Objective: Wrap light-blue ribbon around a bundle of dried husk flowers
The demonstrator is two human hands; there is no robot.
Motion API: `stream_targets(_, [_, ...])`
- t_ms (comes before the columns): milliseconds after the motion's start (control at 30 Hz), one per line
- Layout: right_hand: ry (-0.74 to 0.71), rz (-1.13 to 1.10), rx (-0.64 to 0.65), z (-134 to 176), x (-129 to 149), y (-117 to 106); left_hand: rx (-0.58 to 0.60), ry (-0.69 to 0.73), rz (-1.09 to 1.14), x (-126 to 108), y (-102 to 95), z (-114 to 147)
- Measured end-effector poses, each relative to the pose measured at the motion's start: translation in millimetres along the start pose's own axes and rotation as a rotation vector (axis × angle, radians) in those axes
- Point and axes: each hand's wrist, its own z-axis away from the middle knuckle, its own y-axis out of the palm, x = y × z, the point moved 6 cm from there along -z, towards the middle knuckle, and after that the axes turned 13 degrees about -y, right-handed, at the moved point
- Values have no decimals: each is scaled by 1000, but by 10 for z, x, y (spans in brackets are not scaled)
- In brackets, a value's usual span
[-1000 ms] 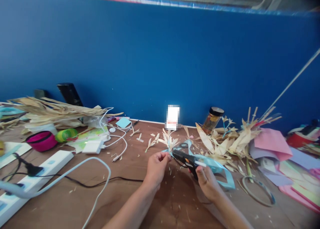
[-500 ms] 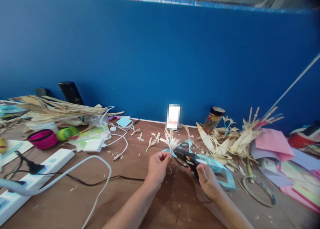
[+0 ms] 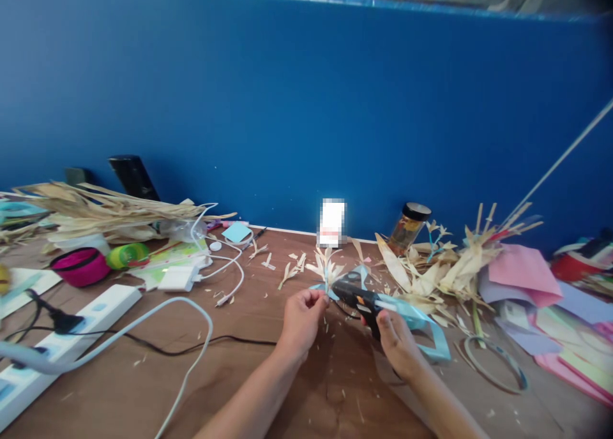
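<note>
My left hand [image 3: 302, 321] is closed in a pinch on the lower end of a small flower [image 3: 326, 265] of pale corn husk strips. A light blue stem shows at its base. From the right, my right hand [image 3: 398, 344] grips a black hot glue gun [image 3: 358, 297] with a white glue stick at its back. The gun's nozzle points left at the base of the flower, close to my left fingertips; whether it touches cannot be made out. A clear light blue plastic piece [image 3: 433, 334] lies beyond my right hand.
Left are a white power strip [image 3: 103, 308], white cables, a pink pouch [image 3: 80, 267] and a husk pile [image 3: 103, 203]. Right are a lidded jar [image 3: 408, 228], more husks [image 3: 472, 267], coloured papers [image 3: 524, 276] and a ring [image 3: 498, 365]. A blue partition [image 3: 306, 107] stands behind.
The view has shifted very slightly. Both hands, the glue gun and the flower keep almost the same positions.
</note>
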Motion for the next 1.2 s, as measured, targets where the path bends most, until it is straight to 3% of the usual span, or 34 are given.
stream_targets(867, [-43,-13,69,15,14,36,-20,-90,53,5,-10,14])
stream_targets(1200, [-57,0,45,-13,31,29,-34,-54,16,3,-10,15])
